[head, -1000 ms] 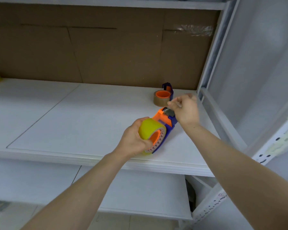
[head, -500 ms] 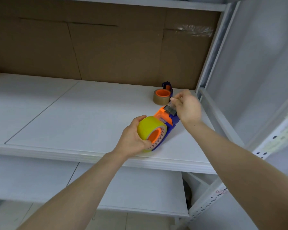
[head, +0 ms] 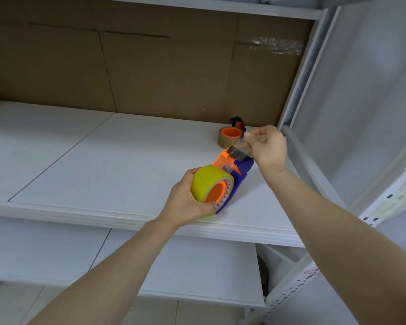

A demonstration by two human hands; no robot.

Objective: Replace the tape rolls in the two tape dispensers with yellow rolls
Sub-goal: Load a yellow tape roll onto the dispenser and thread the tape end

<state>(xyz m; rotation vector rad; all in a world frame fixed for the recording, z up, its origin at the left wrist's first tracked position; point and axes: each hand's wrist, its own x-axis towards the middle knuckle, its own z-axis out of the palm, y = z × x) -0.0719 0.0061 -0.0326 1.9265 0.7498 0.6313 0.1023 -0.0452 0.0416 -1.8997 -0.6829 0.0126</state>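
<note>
Right hand [head: 267, 146] raised, pinching tape end | left hand [head: 188, 202] gripping yellow roll [head: 206, 184] (print unreadable)

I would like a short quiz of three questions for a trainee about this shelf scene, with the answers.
1. True or false: the left hand holds the yellow roll on the near dispenser.
2. What does the right hand pinch? A) tape end B) brown roll C) shelf post
3. Which roll sits in the far dispenser at the back of the shelf?

Key: 1 true; 2 A, the clear tape end drawn over the roller; 3 the brown roll.
</note>
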